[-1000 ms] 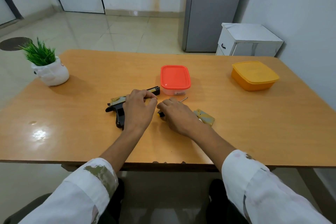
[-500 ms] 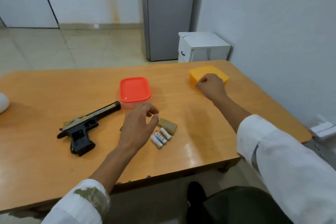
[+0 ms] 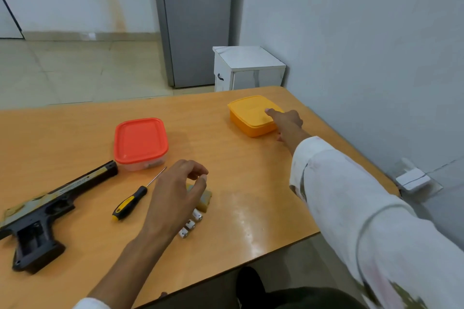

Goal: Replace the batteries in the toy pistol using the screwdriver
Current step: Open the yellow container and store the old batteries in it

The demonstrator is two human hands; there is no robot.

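Note:
The black toy pistol (image 3: 40, 218) lies on its side at the left of the wooden table (image 3: 251, 183), its grip compartment uncovered. A screwdriver (image 3: 130, 202) with a black and yellow handle lies beside it. My left hand (image 3: 175, 198) hovers with loosely curled fingers over the olive battery cover (image 3: 204, 199) and three white batteries (image 3: 190, 224), holding nothing. My right hand (image 3: 286, 121) reaches to the far right and its fingers touch the lid of the yellow box (image 3: 251, 115).
A clear box with a red lid (image 3: 139, 142) stands behind the screwdriver. A white cabinet (image 3: 247, 68) and a grey door (image 3: 195, 20) lie beyond the table. The wall runs close along the table's right side.
My right hand went from the batteries by the pistol out to the yellow box and now rests on its lid. My left hand let go of the pistol and hovers over the batteries.

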